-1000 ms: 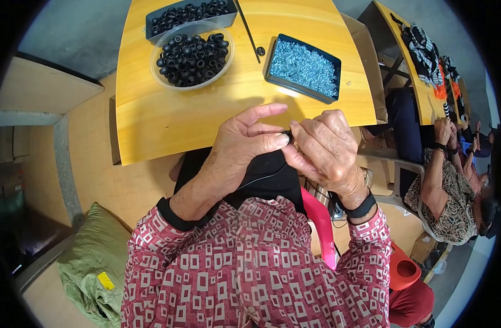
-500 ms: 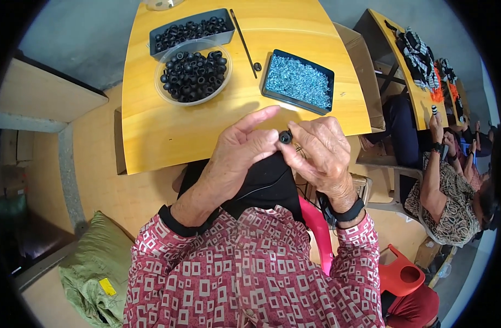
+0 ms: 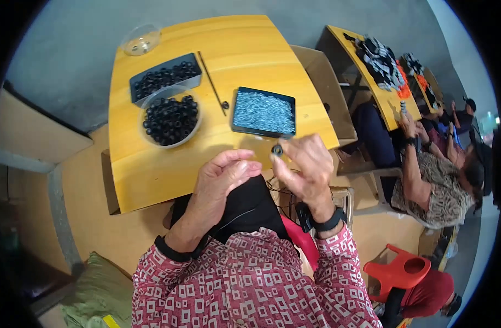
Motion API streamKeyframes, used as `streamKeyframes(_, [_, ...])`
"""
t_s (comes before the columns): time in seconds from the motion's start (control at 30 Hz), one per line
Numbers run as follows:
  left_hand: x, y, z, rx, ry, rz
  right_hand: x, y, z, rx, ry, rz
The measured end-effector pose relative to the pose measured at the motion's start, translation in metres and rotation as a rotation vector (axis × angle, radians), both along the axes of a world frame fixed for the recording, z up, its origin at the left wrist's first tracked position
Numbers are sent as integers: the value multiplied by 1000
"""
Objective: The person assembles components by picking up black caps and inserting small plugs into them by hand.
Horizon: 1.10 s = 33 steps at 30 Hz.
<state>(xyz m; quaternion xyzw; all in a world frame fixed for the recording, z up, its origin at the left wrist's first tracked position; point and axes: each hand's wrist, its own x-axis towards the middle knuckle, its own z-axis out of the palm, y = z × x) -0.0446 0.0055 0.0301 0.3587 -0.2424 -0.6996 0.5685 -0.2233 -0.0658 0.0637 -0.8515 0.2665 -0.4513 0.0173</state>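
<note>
My right hand (image 3: 305, 167) pinches a small black hollow plastic piece (image 3: 277, 150) between thumb and fingertips, its round opening turned upward. Beside it, to the left and apart from the piece, is my left hand (image 3: 220, 177); its fingers are stretched out with the thumb close to them, and I see nothing held there. Both hands are over my lap at the table's near edge. Just beyond them sits a dark tray (image 3: 235, 129) of small shiny bluish metal pieces. A clear round bowl (image 3: 198, 127) holds many similar black pieces, next to a grey bin (image 3: 193, 83) of more.
A thin dark rod (image 3: 212, 85) lies on the yellow table (image 3: 245, 44), with one loose black piece (image 3: 225, 105) near it. A clear container (image 3: 141, 42) stands at the far left corner. Cardboard (image 3: 321, 87) flanks the table's right side. Other people sit at the right by another table (image 3: 365, 82).
My hands have drawn apart; the black piece has left my left fingertips and stays in my right hand. My left index finger has come down toward the thumb. The view has shifted.
</note>
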Motion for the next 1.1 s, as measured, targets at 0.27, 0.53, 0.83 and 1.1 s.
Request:
streamKeyframes(0.27, [13, 5, 6, 12, -1, 40, 19, 5, 10, 88, -11, 50])
streamKeyframes(0.53, [33, 17, 0, -81, -67, 119, 54, 19, 8, -26, 271, 190])
streamKeyframes(0.83, [156, 51, -1, -97, -132, 692, 84, 1, 20, -19, 380, 322])
streamKeyframes(1.1, [272, 81, -72, -4, -249, 960, 102, -28, 27, -32, 400, 300])
